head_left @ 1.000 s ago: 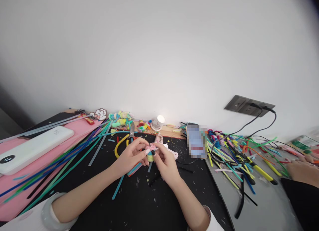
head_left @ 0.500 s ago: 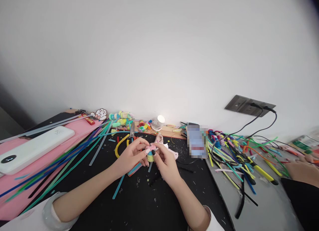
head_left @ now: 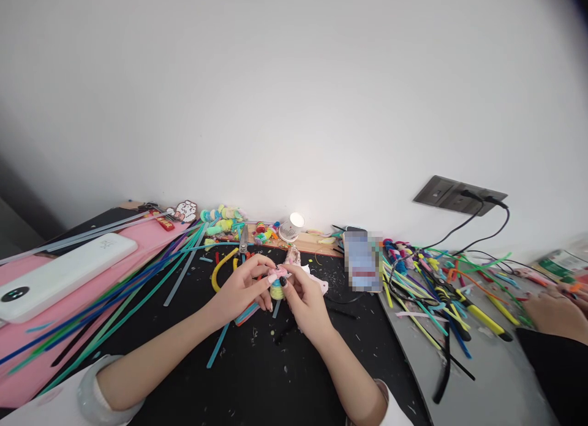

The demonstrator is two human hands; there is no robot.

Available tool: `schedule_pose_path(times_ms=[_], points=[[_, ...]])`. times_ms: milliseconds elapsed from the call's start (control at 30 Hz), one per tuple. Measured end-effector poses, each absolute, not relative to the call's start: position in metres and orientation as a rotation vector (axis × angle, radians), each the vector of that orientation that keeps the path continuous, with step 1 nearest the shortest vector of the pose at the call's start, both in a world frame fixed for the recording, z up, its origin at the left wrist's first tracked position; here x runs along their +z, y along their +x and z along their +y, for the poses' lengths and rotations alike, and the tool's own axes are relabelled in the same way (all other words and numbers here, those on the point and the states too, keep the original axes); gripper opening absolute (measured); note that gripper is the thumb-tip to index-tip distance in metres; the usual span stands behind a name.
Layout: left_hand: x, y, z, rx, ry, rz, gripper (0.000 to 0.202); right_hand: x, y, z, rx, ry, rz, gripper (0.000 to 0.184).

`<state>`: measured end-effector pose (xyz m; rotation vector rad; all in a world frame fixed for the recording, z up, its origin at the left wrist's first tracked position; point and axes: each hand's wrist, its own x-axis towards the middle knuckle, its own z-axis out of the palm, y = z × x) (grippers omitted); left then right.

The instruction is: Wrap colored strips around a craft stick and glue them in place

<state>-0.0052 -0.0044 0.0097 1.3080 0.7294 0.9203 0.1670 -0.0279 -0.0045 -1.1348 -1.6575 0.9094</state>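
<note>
Between my two hands, over the black mat, is a small fuzzy pipe-cleaner figure (head_left: 277, 290), pink on top with blue and yellow bands below. My left hand (head_left: 243, 288) pinches its pink top from the left, thumb and fingers together. From the right, my right hand (head_left: 305, 297) grips the same figure, its dark-nailed thumb against the side. Fingers hide part of the figure. Just behind the hands lie pliers (head_left: 244, 239) with yellow handles (head_left: 220, 270), and a blue pipe cleaner (head_left: 218, 346) rests below my left hand.
A white power bank (head_left: 68, 276) and long pipe cleaners (head_left: 151, 297) lie on the left. A paper cup (head_left: 291, 227) and a phone (head_left: 362, 261) stand behind. On the right are yellow-black pliers (head_left: 482, 319), scattered pipe cleaners and another person's hand (head_left: 555, 316).
My hands and the figure stay almost in place, with only slight finger movement. At the right edge, the other person's hand has shifted a little.
</note>
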Motion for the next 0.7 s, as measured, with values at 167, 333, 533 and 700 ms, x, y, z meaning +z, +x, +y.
schedule_pose_path(times_ms=[167, 333, 533, 700], points=[[0.0107, -0.0056, -0.0057, 0.919, 1.302, 0.726, 0.024, -0.0047, 0.1675, -0.0276, 0.914, -1.131, -1.657, 0.030], [0.0112, -0.0051, -0.0055, 0.913, 1.303, 0.719, 0.023, -0.0031, 0.1674, -0.0286, 0.906, -1.143, -1.659, 0.029], [0.0085, -0.0065, -0.0039, 0.915, 1.309, 0.699, 0.021, -0.0028, 0.1672, -0.0281, 0.900, -1.149, -1.667, 0.030], [0.0049, -0.0067, -0.0038, 0.928, 1.324, 0.686, 0.021, -0.0032, 0.1673, -0.0274, 0.893, -1.151, -1.674, 0.031]])
